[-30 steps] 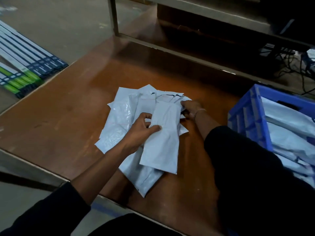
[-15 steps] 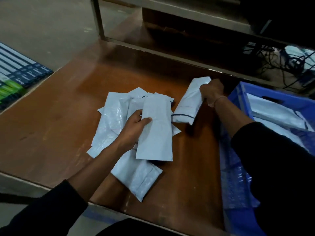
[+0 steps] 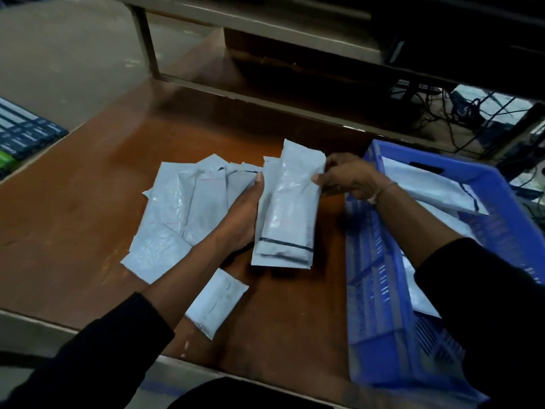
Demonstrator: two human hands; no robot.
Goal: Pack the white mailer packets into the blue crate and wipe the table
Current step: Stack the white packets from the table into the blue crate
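Several white mailer packets lie in a loose pile on the brown table. One more packet lies near the front edge under my left forearm. Both hands hold a small stack of white packets upright above the table. My left hand grips its left side from behind, and my right hand pinches its upper right edge. The blue crate stands at the right with several white packets inside.
A metal shelf frame runs along the table's far side. Tangled cables lie behind the crate at the back right. Dark and green boxes are stacked on the floor at the left.
My right hand brought its packet back from near the crate to the packet in my left hand. Both packets are now held together as one stack, lifted right of the pile.
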